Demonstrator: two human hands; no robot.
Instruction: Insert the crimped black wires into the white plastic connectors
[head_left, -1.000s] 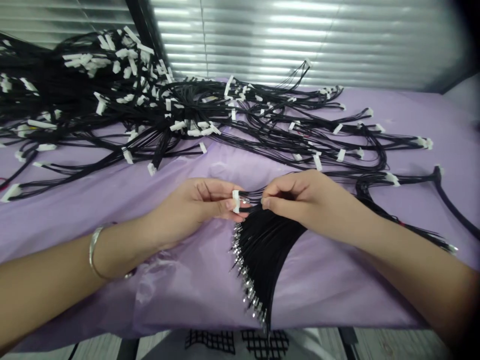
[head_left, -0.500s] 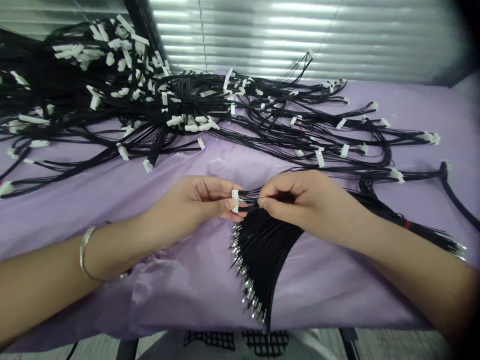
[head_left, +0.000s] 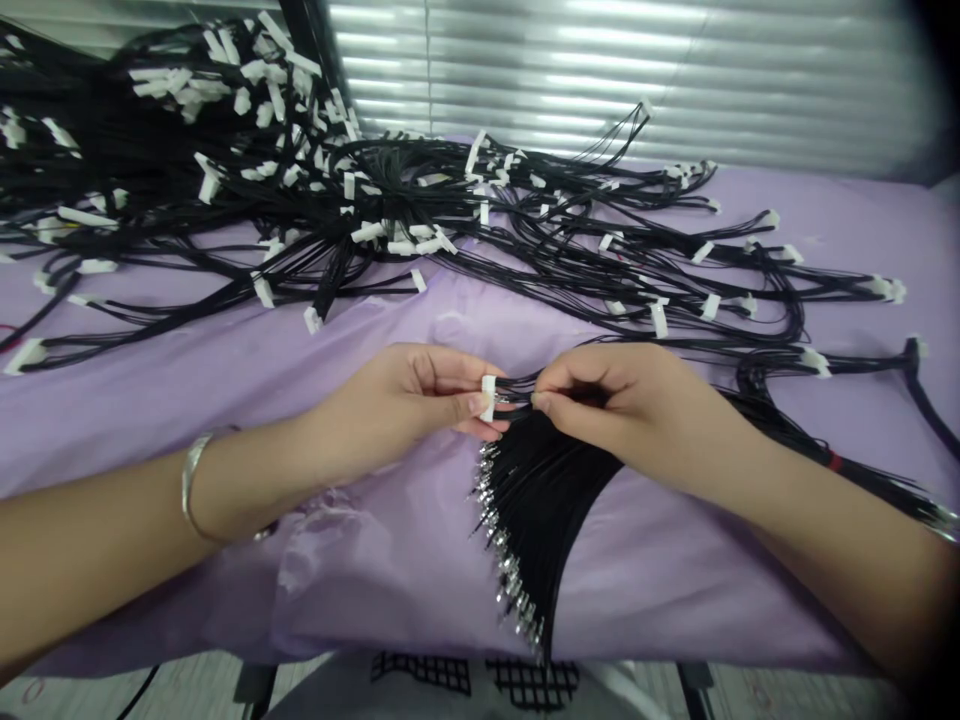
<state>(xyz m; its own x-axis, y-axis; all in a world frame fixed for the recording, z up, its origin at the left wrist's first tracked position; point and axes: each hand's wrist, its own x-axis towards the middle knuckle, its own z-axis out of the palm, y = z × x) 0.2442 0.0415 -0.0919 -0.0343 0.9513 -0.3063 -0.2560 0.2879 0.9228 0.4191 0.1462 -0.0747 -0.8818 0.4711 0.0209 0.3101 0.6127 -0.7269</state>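
Bright glare across the blinds point(head_left: 615, 60), right corners dark.

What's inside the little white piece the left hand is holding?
Thin black wires reach one side of the white piece. How far they go inside can't be seen: its walls hide that, and the left hand covers part of it.

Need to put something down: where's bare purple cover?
Free: purple cover between left forearm and fanned wires, toward the front edge; also between those wires and right forearm. Crowded: back left, heaped cables; middle, the held connector.
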